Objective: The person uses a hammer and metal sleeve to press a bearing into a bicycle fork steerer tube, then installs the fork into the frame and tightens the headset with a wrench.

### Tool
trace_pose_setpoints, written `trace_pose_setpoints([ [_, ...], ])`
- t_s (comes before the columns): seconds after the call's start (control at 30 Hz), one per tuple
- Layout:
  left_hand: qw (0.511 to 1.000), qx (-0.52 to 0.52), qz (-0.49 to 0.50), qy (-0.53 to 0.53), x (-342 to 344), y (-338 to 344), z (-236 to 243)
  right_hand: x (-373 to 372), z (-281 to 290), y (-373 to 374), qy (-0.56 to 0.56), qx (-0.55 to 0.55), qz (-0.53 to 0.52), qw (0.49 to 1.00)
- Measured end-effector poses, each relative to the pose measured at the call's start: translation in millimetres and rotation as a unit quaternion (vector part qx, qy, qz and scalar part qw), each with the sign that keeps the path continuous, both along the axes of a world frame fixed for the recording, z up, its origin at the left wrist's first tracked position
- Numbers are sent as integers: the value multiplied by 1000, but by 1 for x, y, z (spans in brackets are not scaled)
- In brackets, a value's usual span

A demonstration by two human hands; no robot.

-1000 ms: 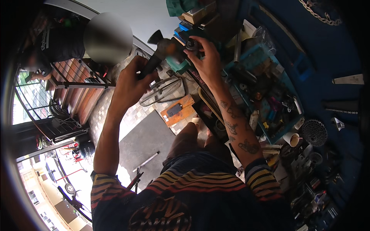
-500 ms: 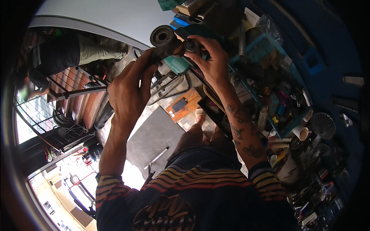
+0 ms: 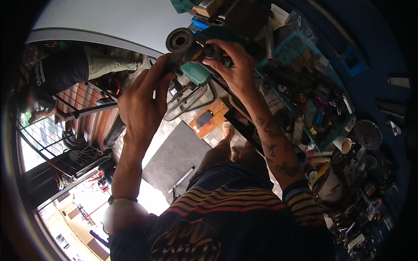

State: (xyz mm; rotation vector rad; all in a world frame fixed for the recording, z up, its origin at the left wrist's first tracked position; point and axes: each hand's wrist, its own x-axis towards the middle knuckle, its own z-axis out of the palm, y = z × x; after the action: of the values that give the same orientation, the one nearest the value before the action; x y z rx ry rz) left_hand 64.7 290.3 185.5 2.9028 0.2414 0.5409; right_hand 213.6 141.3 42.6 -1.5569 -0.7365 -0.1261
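While the left hand (image 3: 143, 99) grips a dark part (image 3: 187, 52), the right hand (image 3: 238, 68) pinches a round knob (image 3: 212, 51) just right of it.

We take bearings from mid-view. Ring-ended part (image 3: 185, 54) at 11, in the left hand (image 3: 141, 102) at 10; small round part (image 3: 212, 51) at 12, in the right hand (image 3: 236, 67) at 1. We put the fan (image 3: 187, 104) at 11, phone (image 3: 204, 118) on wooden board (image 3: 214, 111) dead centre, mat (image 3: 172, 152) at 8, stairs (image 3: 82, 106) at 9, tray (image 3: 324, 142) at 2, cup (image 3: 342, 145) at 3.
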Motion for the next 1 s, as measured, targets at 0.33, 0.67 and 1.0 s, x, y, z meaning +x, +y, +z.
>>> trace_pose_setpoints([
  [0.33,998,-36,16,-58,8,24,6,2,7,-2,68,29,81,994],
  [0.67,998,-55,15,-6,6,14,5,5,9,3,27,4,56,998],
  [1.0,999,13,-6,-30,4,12,-5,5,5,1,24,7,40,999],
])
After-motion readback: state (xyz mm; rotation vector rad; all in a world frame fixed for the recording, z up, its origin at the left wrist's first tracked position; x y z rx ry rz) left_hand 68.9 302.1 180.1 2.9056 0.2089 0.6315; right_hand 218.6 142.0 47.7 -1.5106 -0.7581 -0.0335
